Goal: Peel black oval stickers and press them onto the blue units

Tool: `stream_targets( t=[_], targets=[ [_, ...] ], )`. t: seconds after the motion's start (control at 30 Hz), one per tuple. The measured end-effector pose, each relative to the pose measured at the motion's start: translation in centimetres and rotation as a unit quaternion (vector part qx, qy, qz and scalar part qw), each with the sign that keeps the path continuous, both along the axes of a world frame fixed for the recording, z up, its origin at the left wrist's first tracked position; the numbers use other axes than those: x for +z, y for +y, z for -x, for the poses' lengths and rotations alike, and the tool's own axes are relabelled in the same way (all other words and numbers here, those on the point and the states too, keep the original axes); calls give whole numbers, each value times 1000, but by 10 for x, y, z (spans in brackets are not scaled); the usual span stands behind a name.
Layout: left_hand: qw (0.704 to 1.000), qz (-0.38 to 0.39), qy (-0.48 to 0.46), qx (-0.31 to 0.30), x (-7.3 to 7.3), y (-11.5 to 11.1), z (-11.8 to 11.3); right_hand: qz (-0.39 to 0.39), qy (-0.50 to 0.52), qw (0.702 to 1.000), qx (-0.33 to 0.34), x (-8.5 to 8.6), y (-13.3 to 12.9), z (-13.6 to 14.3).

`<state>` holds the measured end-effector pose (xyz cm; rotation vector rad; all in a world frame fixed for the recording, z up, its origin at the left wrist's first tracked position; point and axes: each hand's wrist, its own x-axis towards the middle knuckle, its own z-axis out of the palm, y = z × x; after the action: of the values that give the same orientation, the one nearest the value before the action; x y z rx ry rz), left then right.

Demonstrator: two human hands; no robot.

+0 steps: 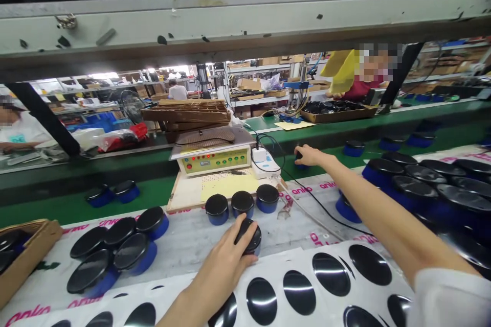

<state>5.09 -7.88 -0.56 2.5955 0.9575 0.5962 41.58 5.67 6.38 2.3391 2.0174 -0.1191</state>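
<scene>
From the head view, the left hand (219,261) is curled round the near cup (252,238), thumb low on one side and fingers over the black top. That cup stands upright at the back edge of the white sheets (378,235) with their black discs (261,300), just in front of a row of three cups (242,201). The right arm is stretched well out, and the right hand (311,156) has its fingers closed on the far cup (298,156), over by the green belt (155,193). I can't tell whether that one is lifted or resting.

As I judge it, the step in hand is a two-handed one: one cup steadied close by, another gripped at full reach. Moving the far cup would call for a firm hold on its sides and a path clear of the black cord (320,199), which runs just on this side of it from the power strip (265,166). The near cup needs only a light, level hold, with the fingers kept off the discs beside it.

Behind the row sits the control box (215,159), red lights lit. More cups crowd the right side (414,189), and a smaller group (112,246) stands at the left, near a carton (38,256).
</scene>
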Motion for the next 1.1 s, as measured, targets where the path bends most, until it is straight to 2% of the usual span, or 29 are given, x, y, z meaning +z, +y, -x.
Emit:
stream_targets(
  t=[0.13,0.23,0.33,0.4,0.53,0.6,0.67,0.77,0.87,0.97,1.1],
  targets=[
    [1000,-14,-12,2,-6,1,-2,76,16,995,57,3,-33,-11],
    [999,-28,-19,10,-5,-2,-4,98,-3,994,57,4,-63,-12],
    [998,-43,-35,27,6,0,-1,48,-18,996,76,6,-83,11],
    [995,-53,-61,61,16,9,5,-6,-5,991,132,9,-90,43],
    [985,-39,-89,143,23,41,22,-54,55,955,286,8,-92,125],
    [984,-10,-91,154,19,54,27,-56,69,943,322,4,-86,159],
    [982,15,-99,160,14,60,30,-41,69,940,330,-1,-76,180],
    [974,28,-123,190,9,57,33,-16,64,941,332,-5,-65,192],
    [967,29,-149,207,13,48,36,-31,79,934,348,-5,-64,190],
    [963,31,-174,205,24,39,38,-35,107,921,374,-6,-67,187],
    [954,32,-208,212,49,22,38,-29,153,907,392,-4,-69,191]
  ],
)
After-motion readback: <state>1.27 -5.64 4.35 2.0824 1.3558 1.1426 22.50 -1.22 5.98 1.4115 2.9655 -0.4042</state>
